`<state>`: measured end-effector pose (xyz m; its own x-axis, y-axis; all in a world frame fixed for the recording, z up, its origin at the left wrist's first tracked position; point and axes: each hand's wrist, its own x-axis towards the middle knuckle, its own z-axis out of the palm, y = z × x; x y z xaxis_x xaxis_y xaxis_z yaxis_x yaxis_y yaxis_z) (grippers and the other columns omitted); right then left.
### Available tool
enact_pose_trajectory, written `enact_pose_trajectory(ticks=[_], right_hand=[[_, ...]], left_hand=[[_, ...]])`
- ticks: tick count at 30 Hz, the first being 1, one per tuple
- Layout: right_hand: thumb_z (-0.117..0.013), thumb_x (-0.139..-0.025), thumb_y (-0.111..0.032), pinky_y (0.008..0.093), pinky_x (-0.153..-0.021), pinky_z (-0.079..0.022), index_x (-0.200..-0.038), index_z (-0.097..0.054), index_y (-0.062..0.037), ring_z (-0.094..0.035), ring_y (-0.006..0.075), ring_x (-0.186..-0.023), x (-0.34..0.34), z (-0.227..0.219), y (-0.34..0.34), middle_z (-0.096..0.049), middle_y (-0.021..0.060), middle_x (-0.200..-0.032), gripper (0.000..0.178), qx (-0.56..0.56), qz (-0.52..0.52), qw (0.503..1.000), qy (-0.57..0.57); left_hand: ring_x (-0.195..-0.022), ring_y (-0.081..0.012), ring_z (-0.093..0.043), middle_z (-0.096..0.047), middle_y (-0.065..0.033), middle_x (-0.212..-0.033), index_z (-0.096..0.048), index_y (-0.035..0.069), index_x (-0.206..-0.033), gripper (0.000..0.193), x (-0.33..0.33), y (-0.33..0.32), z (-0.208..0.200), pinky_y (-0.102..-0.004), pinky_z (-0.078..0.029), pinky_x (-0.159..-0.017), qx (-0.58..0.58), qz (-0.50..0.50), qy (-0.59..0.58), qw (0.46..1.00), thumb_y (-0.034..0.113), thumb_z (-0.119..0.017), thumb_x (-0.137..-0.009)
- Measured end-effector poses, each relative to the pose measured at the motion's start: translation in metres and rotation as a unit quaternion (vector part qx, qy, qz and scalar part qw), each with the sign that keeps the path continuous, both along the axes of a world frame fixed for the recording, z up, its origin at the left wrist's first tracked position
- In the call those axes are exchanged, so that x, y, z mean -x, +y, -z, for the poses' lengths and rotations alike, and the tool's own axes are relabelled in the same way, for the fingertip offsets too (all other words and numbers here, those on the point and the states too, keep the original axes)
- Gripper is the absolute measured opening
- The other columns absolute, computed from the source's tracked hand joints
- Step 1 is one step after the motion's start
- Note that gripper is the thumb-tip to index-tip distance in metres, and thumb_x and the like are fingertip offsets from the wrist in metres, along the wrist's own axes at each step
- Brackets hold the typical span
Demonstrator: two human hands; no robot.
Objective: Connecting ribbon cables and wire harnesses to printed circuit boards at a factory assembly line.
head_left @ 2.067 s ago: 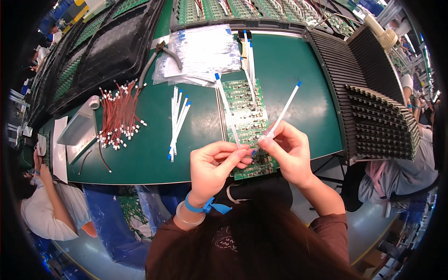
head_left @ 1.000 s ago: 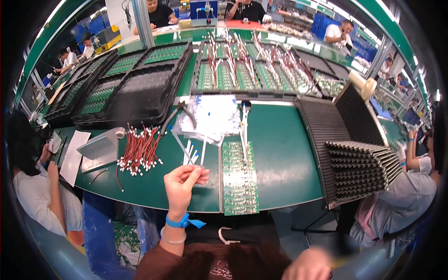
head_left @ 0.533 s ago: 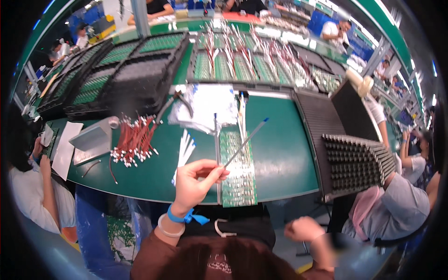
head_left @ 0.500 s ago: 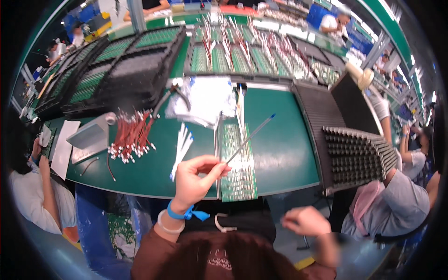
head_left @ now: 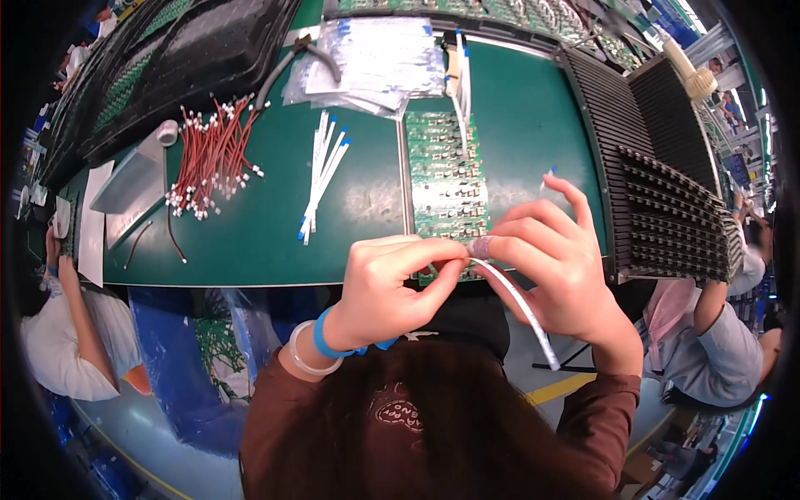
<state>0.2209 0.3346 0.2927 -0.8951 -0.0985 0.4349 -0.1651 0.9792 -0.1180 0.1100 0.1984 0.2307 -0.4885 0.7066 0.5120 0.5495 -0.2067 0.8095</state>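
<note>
A white flat ribbon cable (head_left: pixel 523 310) curves down and to the right from the meeting fingertips of both hands. My left hand (head_left: pixel 387 279) pinches it between thumb and forefinger. My right hand (head_left: pixel 554 258) closes on the same spot, its little finger raised; its thumb is partly hidden. A small blue tip (head_left: pixel 552 171) shows beside that raised finger; I cannot tell whether it belongs to this cable. Under and beyond the hands lies a panel of green circuit boards (head_left: pixel 446 187), its near end partly covered. More ribbon cables (head_left: pixel 461 92) lie across its far end.
Loose white ribbon cables (head_left: pixel 323 179) with blue ends lie left of the panel, near red wire harnesses (head_left: pixel 212 158). Pliers (head_left: pixel 287 67) rest by plastic bags (head_left: pixel 371 62). A black slotted rack (head_left: pixel 621 125) stands right. People (head_left: pixel 71 342) sit at both sides.
My right hand has risen from below the table edge to meet my left hand at the cable. My left hand has shifted right and lower. The view has tilted down.
</note>
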Motion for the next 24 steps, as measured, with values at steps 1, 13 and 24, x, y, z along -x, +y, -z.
enact_pose_trajectory(ticks=[1,13,24], right_hand=[[-0.068,-0.064,-0.012,0.0341,-0.071,-0.043,-0.077,-0.059,-0.008,-0.055,0.0182,-0.068,0.0,0.003,0.0,-0.054,0.0012,-0.069,0.016,0.044,0.004,0.999,-0.029],[-0.064,-0.063,-0.003,0.0279,-0.043,-0.036,-0.069,-0.053,-0.0074,-0.046,0.0159,-0.048,0.019,0.015,0.043,-0.045,0.0029,-0.058,0.013,0.114,0.105,0.985,-0.077],[-0.065,-0.062,-0.006,0.0304,-0.049,-0.04,-0.073,-0.052,-0.0087,-0.05,0.0199,-0.059,0.053,0.039,0.069,-0.046,0.0025,-0.065,0.017,-0.003,0.049,0.992,-0.113]], left_hand=[[-0.049,-0.0187,-0.057,-0.062,-0.0085,-0.065,-0.063,0.003,-0.074,0.011,-0.001,0.0,0.002,-0.0255,-0.044,-0.045,-0.018,-0.002,0.007,1.0,-0.002,-0.065,-0.064],[-0.074,-0.0191,-0.064,-0.064,-0.0069,-0.076,-0.063,0.004,-0.076,0.014,-0.01,0.004,0.044,-0.0261,-0.051,-0.06,0.003,0.022,0.008,1.0,-0.001,-0.067,-0.064],[-0.079,-0.0207,-0.064,-0.065,-0.0084,-0.076,-0.063,0.0,-0.077,0.016,-0.013,0.02,0.044,-0.0274,-0.053,-0.063,-0.003,0.024,0.024,0.999,-0.005,-0.068,-0.062]])
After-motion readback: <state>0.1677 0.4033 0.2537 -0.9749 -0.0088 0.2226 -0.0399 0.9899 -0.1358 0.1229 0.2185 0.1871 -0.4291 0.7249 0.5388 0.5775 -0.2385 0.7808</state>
